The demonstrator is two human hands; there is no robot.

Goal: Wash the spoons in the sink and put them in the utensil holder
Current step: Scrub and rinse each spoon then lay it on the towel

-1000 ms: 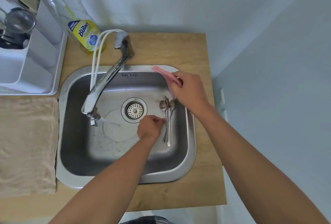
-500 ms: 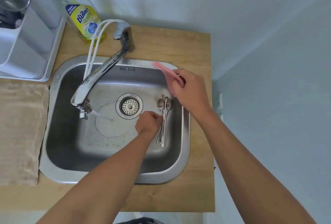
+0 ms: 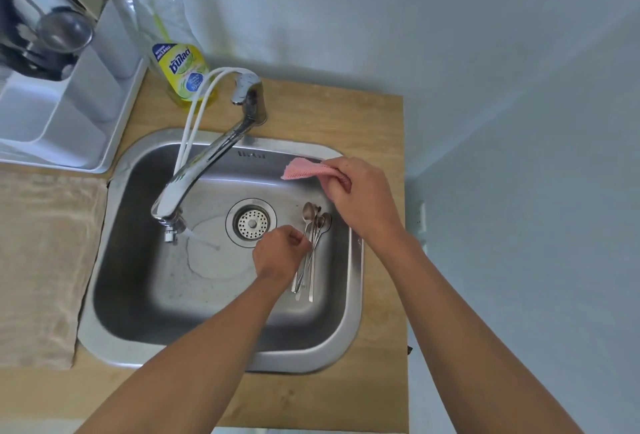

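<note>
Several metal spoons (image 3: 313, 236) lie bunched on the right side of the steel sink (image 3: 221, 298), bowls pointing away from me. My left hand (image 3: 280, 253) is down in the sink with its fingertips closed on the spoon handles. My right hand (image 3: 360, 198) hovers over the sink's right rim, gripping a pink scrub cloth (image 3: 301, 170) that sticks out to the left. The utensil holder (image 3: 45, 42), holding a ladle and dark utensils, stands in the white rack (image 3: 79, 121) at the far left.
The chrome faucet (image 3: 204, 170) reaches over the sink's left half and a thin stream of water runs from it. The drain strainer (image 3: 252, 223) sits mid-sink. A yellow dish soap bottle (image 3: 180, 69) stands behind the faucet. A beige towel (image 3: 41, 260) covers the left counter.
My left hand has closed in on the spoon handles. My right hand has lifted the pink cloth slightly and turned it flatter. The camera view has shifted.
</note>
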